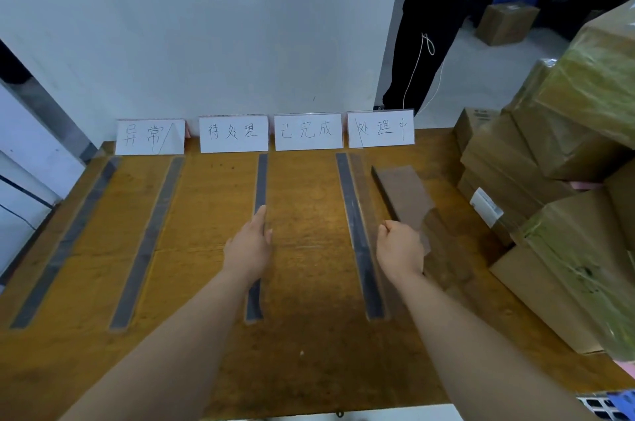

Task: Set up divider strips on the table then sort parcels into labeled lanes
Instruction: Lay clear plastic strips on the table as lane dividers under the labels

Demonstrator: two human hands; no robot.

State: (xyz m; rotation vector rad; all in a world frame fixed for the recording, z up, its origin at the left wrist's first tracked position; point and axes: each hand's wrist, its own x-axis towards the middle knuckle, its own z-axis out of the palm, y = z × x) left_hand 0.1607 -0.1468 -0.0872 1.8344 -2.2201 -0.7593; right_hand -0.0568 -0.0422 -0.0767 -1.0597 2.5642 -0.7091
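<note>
Curling round the near end of the clear divider strip (403, 192), the grip of the right hand (400, 247) holds it. Ahead of the grip it looks light, stiff and slick. The left hand (249, 245) rests flat, grip uncurled, on a laid strip (261, 180).

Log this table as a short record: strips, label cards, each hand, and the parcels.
laid: four dark strips on the table
pending: fifth strip, brownish, at the right
labels: four cards standing along the far edge
left hand: straight fingers on the third strip
right hand: grips the fifth strip's near end
parcels: stacked at the right, none in the lanes
</note>
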